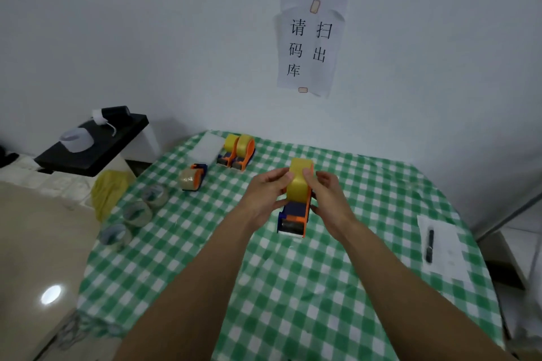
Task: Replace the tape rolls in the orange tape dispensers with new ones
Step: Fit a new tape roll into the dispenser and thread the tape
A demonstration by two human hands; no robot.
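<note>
An orange and blue tape dispenser (294,218) with a yellow tape roll (299,183) on it is held above the table's middle. My left hand (265,195) grips its left side and my right hand (330,199) grips its right side, thumbs on the roll. Two more orange dispensers (239,155) with yellow rolls stand side by side at the back. A fourth dispenser (193,177) holding a clear roll lies left of them. Three clear tape rolls (137,212) lie in a row near the left table edge.
The table wears a green checked cloth (293,287). A white pad (208,146) lies at the back. A paper sheet with a black pen (430,245) sits at the right edge. A black stand (91,143) and a yellow bag (110,187) are off the table's left side.
</note>
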